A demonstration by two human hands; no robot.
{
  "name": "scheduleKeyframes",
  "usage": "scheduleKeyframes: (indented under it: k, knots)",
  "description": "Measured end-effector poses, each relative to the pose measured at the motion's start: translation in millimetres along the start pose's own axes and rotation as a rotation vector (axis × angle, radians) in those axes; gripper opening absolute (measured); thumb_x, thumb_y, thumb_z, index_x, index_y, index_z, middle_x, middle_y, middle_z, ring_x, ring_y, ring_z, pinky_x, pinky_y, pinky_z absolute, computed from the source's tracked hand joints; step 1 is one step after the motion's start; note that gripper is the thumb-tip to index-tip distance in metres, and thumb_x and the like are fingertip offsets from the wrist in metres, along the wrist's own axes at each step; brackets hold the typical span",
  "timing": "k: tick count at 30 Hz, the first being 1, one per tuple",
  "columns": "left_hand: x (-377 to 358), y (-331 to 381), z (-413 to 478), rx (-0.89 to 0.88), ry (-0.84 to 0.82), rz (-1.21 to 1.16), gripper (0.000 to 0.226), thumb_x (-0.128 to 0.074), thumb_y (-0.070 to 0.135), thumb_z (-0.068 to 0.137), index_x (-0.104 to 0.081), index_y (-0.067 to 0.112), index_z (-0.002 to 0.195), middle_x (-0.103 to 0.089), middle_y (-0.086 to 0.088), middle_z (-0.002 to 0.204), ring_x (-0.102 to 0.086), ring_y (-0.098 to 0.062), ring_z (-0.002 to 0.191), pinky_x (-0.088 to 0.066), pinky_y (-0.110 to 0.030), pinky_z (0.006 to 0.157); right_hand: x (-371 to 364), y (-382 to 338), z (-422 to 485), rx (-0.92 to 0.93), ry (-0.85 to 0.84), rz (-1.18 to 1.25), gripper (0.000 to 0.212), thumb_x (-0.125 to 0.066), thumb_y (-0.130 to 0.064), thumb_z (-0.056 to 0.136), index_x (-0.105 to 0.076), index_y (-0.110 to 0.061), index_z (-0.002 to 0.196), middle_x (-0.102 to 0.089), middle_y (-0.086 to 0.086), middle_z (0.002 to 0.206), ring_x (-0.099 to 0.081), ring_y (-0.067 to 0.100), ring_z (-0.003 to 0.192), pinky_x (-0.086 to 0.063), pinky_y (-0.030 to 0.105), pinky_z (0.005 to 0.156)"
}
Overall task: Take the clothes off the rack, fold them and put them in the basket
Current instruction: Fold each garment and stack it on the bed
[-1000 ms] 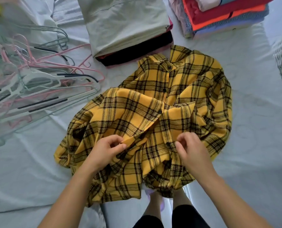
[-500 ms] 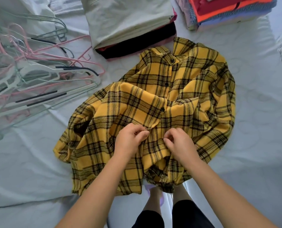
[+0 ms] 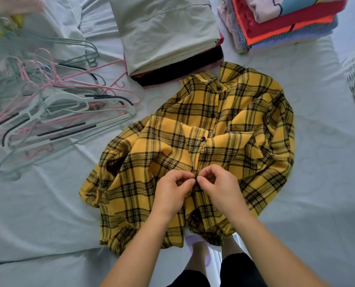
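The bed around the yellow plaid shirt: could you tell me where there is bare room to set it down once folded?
Bare sheet lies right of the plaid shirt, and in front of the hangers. The hangers and both folded stacks crowd the far side.

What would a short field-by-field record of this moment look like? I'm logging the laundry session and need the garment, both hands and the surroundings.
garment: yellow plaid shirt, lying face up and rumpled on the white sheet, collar away from the person
left hand: pinching the shirt's front placket
right hand: pinching the placket opposite, fingertips meeting the left's at a button
folded piles: pale green stack beyond the collar; colourful stack at far right
hangers: loose heap to the left
folding: not yet begun
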State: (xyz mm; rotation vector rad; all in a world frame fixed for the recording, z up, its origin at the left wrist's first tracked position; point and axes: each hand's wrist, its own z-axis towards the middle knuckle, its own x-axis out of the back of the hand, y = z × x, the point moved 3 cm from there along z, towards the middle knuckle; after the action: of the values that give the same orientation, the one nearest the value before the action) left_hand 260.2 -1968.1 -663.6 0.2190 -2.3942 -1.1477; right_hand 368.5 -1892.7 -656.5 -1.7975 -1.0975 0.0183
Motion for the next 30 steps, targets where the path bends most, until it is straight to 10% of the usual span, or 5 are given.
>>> scheduleKeyframes:
  k: [6,20,30]
  knots:
    - [-0.9,-0.9,-3.6,0.157,-0.195,-0.340,0.014,-0.056,-0.001,0.088,-0.066,0.009,0.091,-0.069,-0.004,0.074,-0.067,-0.014,0.071,-0.057,-0.025,0.071,3.0,7.6,1.7,-0.056,-0.005,0.058,0.006,-0.062,-0.018,0.087,-0.062,-0.021,0.082,-0.062,-0.009,0.077,-0.058,0.008,0.076,-0.050,0.024,0.067]
    - [-1.8,2.4,8.3,0.261,-0.288,-0.273,0.008,-0.064,0.007,0.085,-0.063,0.010,0.077,-0.068,0.000,0.064,-0.065,-0.010,0.060,-0.054,-0.022,0.062,-2.9,4.5,-12.0,0.164,0.078,-0.228,0.010,-0.061,-0.023,0.088,-0.058,-0.015,0.094,-0.053,-0.007,0.088,-0.050,0.008,0.077,-0.045,0.021,0.068]
    - [-3.1,15.1,6.4,-0.371,-0.210,0.500,0.004,-0.059,0.021,0.088,-0.063,0.019,0.089,-0.058,0.013,0.076,-0.056,-0.009,0.071,-0.048,-0.026,0.067,15.6,0.6,3.0,0.068,-0.070,-0.344,0.005,-0.059,-0.027,0.084,-0.058,-0.022,0.084,-0.057,-0.009,0.081,-0.054,0.011,0.075,-0.048,0.029,0.068]
